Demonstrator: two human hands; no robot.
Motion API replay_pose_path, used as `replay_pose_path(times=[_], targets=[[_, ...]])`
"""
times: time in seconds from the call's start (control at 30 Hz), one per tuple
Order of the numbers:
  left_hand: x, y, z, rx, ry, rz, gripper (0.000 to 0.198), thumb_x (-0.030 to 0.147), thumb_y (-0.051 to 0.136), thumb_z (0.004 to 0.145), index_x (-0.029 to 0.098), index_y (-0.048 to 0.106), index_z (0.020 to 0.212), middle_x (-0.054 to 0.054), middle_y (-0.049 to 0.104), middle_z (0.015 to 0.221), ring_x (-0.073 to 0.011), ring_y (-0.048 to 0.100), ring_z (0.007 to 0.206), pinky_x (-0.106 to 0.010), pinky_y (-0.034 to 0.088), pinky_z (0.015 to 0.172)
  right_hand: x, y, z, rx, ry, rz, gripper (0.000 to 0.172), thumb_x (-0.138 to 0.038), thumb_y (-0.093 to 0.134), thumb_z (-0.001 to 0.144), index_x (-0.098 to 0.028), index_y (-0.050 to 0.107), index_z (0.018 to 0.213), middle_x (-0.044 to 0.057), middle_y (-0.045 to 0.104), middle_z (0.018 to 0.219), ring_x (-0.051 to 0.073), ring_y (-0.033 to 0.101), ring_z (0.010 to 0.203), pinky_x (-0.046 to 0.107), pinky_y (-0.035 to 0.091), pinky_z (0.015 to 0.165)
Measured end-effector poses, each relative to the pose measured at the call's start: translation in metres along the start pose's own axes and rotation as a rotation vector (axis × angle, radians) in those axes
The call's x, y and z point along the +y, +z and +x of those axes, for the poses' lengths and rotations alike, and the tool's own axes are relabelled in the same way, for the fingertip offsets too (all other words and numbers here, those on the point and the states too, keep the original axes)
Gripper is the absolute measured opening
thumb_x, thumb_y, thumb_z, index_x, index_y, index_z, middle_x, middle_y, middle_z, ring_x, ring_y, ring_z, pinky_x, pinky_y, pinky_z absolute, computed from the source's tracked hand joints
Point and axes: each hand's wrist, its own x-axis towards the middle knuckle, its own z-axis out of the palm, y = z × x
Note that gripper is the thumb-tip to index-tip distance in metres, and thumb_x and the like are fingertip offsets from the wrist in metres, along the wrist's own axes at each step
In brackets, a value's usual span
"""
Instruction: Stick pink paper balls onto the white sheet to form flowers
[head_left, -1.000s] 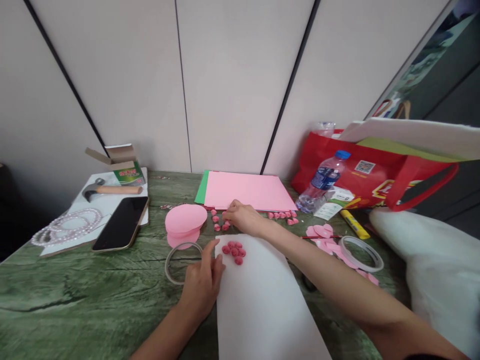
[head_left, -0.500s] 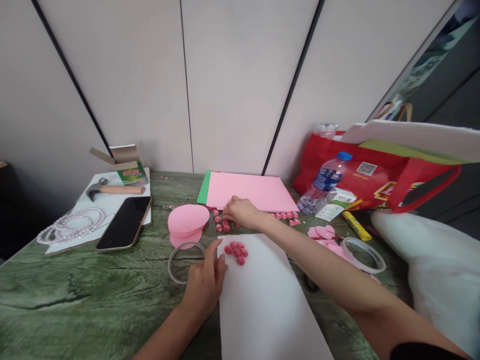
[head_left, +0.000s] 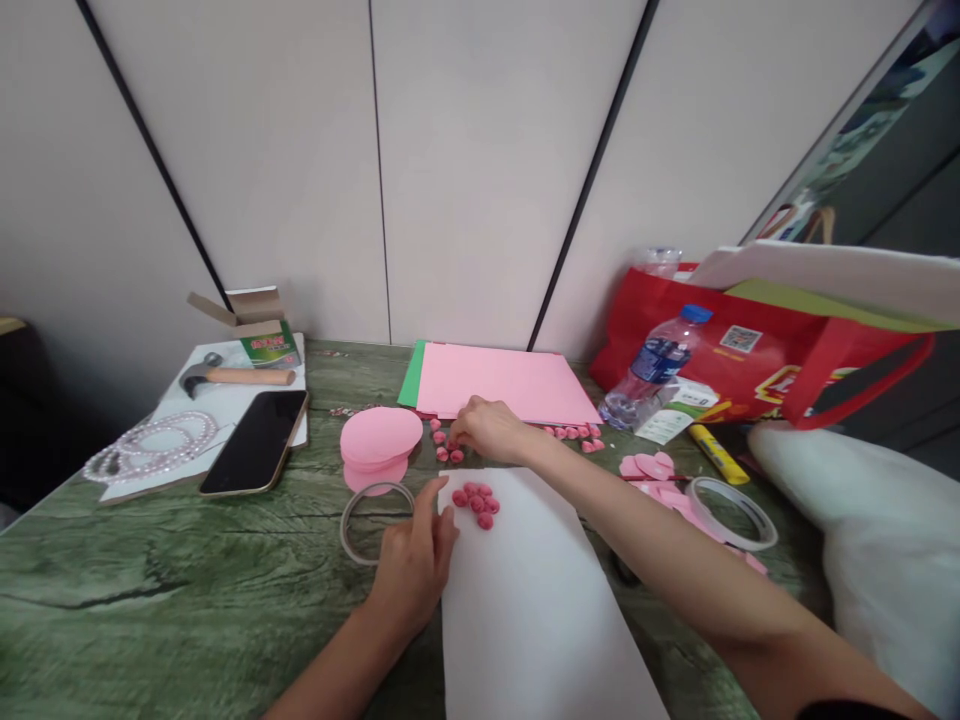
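A small bunch of pink rolled paper roses sits at the top of a white sheet. My left hand rests along the sheet's left edge, index finger stretched toward the roses and the other fingers loosely bent; it holds nothing. Beyond the sheet, my right hand reaches down among loose paper roses, its fingertips pinched at one of them and partly hiding it. More paper roses lie to the right of that hand, in front of the pink paper stack.
Left of the sheet are pink paper discs and a tape roll. A phone, hammer and beads lie farther left. At right are another tape roll, glue stick, bottle and red bag.
The view has shifted slightly, moving everything a little to the right. My right hand stays among the loose roses with its fingers lowered; my left hand keeps its place by the sheet.
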Motion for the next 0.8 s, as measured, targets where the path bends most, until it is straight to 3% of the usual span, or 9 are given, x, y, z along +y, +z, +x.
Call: replay_pose_path(times=[0.3, 0.6, 0.7, 0.8], targets=[[0.001, -0.001, 0.000, 0.000, -0.039, -0.017, 0.035, 0.029, 0.035, 0.092, 0.014, 0.046, 0.121, -0.002, 0.069, 0.062, -0.0175, 0.069, 0.056, -0.027, 0.055, 0.059, 0.005, -0.005, -0.003, -0.017, 0.018, -0.018, 0.021, -0.019, 0.056, 0.080, -0.025, 0.070, 0.095, 0.005, 0.069, 0.095, 0.022, 0.051, 0.100, 0.024, 0.036, 0.064], [0.001, -0.001, 0.001, -0.013, -0.038, -0.025, 0.036, 0.032, 0.034, 0.093, 0.012, 0.044, 0.122, -0.002, 0.070, 0.064, -0.0181, 0.069, 0.057, -0.028, 0.054, 0.059, 0.002, 0.009, 0.001, 0.029, -0.004, -0.025, 0.016, -0.026, 0.056, 0.085, -0.022, 0.071, 0.086, 0.007, 0.068, 0.090, 0.021, 0.051, 0.100, 0.023, 0.037, 0.065], [0.002, -0.002, 0.001, -0.023, -0.059, -0.043, 0.036, 0.032, 0.034, 0.093, 0.013, 0.043, 0.122, -0.002, 0.071, 0.064, -0.0183, 0.069, 0.058, -0.028, 0.054, 0.059, 0.003, 0.008, -0.010, 0.114, 0.031, 0.028, 0.017, -0.027, 0.056, 0.086, -0.021, 0.072, 0.088, 0.007, 0.068, 0.093, 0.021, 0.051, 0.099, 0.024, 0.037, 0.064], [0.003, -0.003, 0.002, -0.035, -0.095, -0.081, 0.035, 0.031, 0.035, 0.092, 0.014, 0.043, 0.121, -0.001, 0.071, 0.065, -0.0183, 0.069, 0.059, -0.029, 0.053, 0.059, 0.000, 0.007, -0.035, 0.302, 0.048, 0.165, 0.016, -0.030, 0.059, 0.085, -0.022, 0.072, 0.088, 0.005, 0.069, 0.094, 0.020, 0.053, 0.095, 0.025, 0.040, 0.068]])
